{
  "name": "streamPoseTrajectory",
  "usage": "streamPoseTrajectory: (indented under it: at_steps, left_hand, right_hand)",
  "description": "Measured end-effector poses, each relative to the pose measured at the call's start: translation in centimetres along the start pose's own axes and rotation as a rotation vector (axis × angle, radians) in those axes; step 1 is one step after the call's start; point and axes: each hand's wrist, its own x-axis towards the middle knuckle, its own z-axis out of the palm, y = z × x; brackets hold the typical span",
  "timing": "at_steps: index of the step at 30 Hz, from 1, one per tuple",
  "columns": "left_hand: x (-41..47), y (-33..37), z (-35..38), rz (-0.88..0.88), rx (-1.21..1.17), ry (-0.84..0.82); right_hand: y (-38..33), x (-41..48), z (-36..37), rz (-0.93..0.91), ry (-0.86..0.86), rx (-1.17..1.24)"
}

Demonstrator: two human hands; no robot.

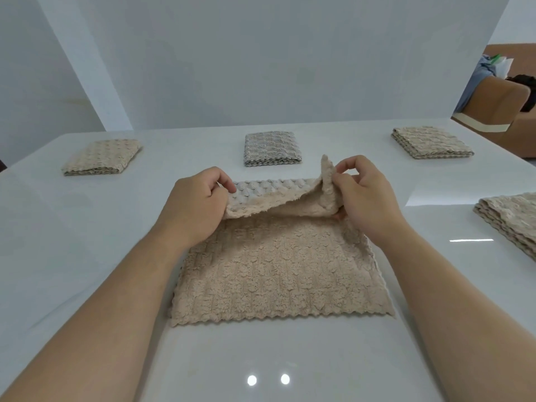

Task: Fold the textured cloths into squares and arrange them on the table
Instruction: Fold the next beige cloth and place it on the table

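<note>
Squares of folded fabric sit along the far side of the counter (87, 227): a beige square (101, 156) at 10 o'clock, a grey square (271, 147) at 12 o'clock and a second beige square (432, 142) at 2 o'clock, all well apart from one another. At 3 o'clock a stack of beige cloths (510, 219) lies at the right border of the view, partly cut off by it.

The grey square lies just beyond the hands, and the raised corner in the right hand comes near its front edge without covering it.

At the centre, the beige cloth (278, 271) lies spread on the counter, its scalloped near edge at 6 o'clock. The left hand (197, 204) has its grip pinched on the far left corner. The right hand (365, 195) has its grip pinched on the far right corner, lifted so the far edge curls back toward the person. A strip of grey bubbled fabric (269, 188) shows between the hands, beyond that curl. Both forearms reach in from 7 and 5 o'clock, and the right one covers part of the cloth's right edge.

The counter is white and glossy, with two round light reflections (268, 380) at 6 o'clock. White wall panels (261, 53) rise behind it. At 1 o'clock, past the panels, stands a brown sofa (499, 105) with clothes heaped on it.
</note>
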Motion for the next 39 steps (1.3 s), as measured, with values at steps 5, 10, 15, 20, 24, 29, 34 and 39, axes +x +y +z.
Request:
streamPoseTrajectory:
  at_steps: [5,10,15,20,24,29,34,39]
  left_hand:
    - [0.0,0.0,0.2,0.090,0.131,-0.078]
    - [0.0,-0.3,0.3,0.170,0.354,-0.235]
    - [-0.6,0.9,0.1,0.181,0.440,-0.377]
    - [-0.7,1.1,0.2,0.178,0.452,-0.427]
    - [-0.8,1.3,0.4,0.209,0.408,-0.423]
    - [-0.8,1.1,0.9,0.246,0.159,-0.443]
    - [-1.2,1.5,0.7,0.143,-0.106,-0.487]
    - [-1.3,1.6,0.5,0.089,-0.369,-0.458]
  right_hand:
    - [-0.2,-0.3,-0.1,-0.028,-0.116,-0.079]
    - [-0.4,-0.5,0.0,-0.064,-0.196,-0.177]
    - [-0.8,-1.1,0.3,-0.100,-0.288,-0.254]
    - [-1.1,-1.6,0.3,-0.145,-0.404,-0.455]
    - [-1.6,-1.8,0.3,-0.152,-0.467,-0.557]
    - [-1.5,-2.0,0.3,-0.168,-0.503,-0.507]
    - [-1.9,-2.1,0.2,-0.151,-0.495,-0.420]
    - [-2.1,-2.1,0.0,-0.182,-0.425,-0.317]
